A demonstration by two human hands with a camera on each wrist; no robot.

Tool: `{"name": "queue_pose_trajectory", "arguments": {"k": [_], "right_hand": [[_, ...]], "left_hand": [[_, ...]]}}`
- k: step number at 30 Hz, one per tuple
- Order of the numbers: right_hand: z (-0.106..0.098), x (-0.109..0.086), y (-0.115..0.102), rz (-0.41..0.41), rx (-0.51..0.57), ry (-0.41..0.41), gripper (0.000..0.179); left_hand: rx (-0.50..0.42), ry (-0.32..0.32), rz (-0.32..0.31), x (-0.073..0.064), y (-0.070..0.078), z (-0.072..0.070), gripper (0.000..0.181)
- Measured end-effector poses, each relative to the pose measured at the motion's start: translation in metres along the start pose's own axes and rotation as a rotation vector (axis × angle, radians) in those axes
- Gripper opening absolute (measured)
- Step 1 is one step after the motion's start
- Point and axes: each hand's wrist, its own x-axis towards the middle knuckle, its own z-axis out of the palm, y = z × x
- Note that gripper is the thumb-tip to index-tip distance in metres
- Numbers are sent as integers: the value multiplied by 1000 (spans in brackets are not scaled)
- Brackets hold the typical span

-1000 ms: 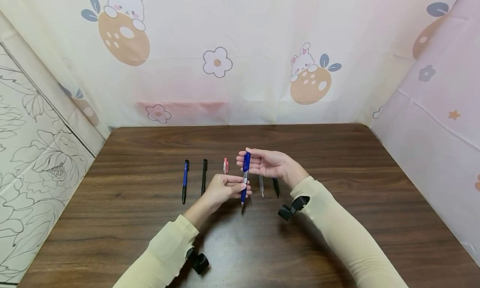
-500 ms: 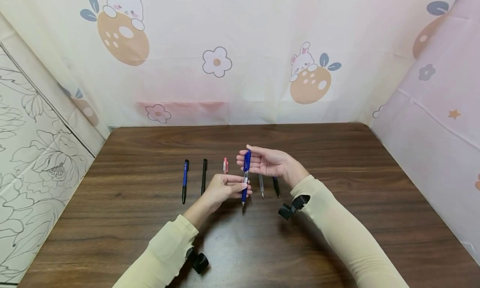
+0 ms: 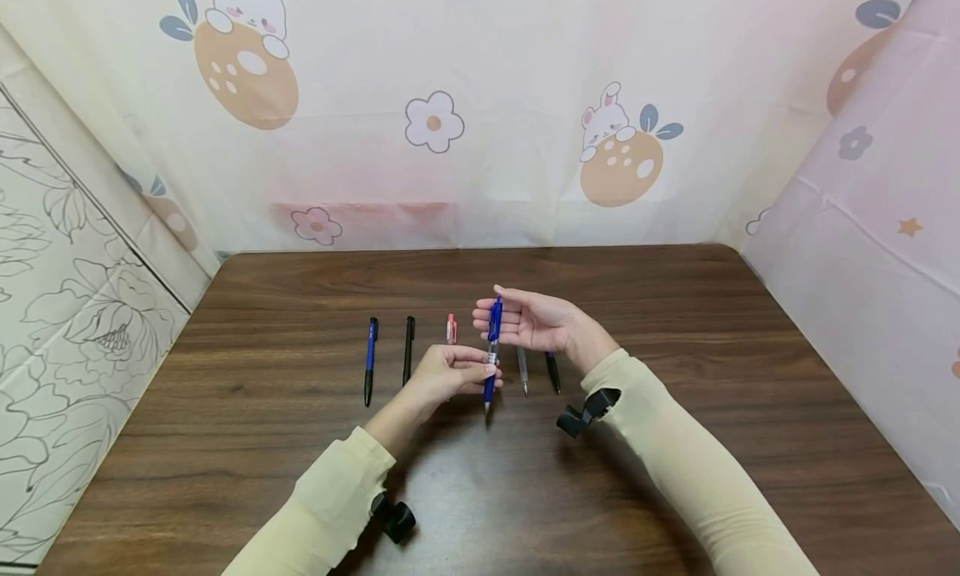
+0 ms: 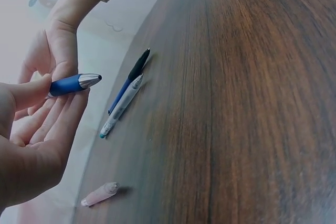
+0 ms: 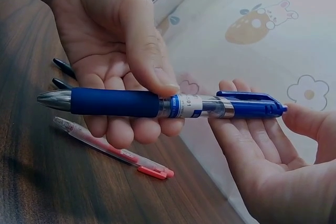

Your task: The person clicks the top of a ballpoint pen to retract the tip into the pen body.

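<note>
Head view, nearest first: two pale yellow sleeves reach over the wood-grain tabletop, each with a black wrist camera near the cuff. Beyond them the left hand pinches a blue retractable pen where its blue grip meets the clear barrel, thumb on one side and fingers behind. The right hand lies just past it, palm showing, fingers straight behind the clip end and thumb tip against the push button; whether that button is pressed in I cannot tell.

The pen hangs in the air above the tabletop, between both hands. The likeliest trouble, I judge, is a slide or twist: a thumb push runs along the barrel, and mostly the left pinch would resist it. An off-centre push might skid off the button and tip the pen loose.

Its long axis runs away from the person, metal cone nearest and slightly left, button farthest.

A row of pens lies on the wood: blue-and-black pen and black pen leftward, red-trimmed clear pen partly behind the left hand, clear pen and dark pen rightward. Farthest hangs a pale rabbit-print curtain
</note>
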Motion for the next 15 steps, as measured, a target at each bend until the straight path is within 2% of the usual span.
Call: {"name": "queue_pose_trajectory", "arguments": {"k": [4,9,12,15], "right_hand": [[0,-1,0,-3,4,-17,39],[-1,-1,0,-1,4,-35,38],[-2,0,0,1,1,-34,36],[-3,0,-1,2,-12,-11,36]], "left_hand": [[106,26,25,1,2,1,29],[274,106,52,2,3,3,24],[395,149,82,1,4,4,20],[474,175,108,1,5,5,18]]}}
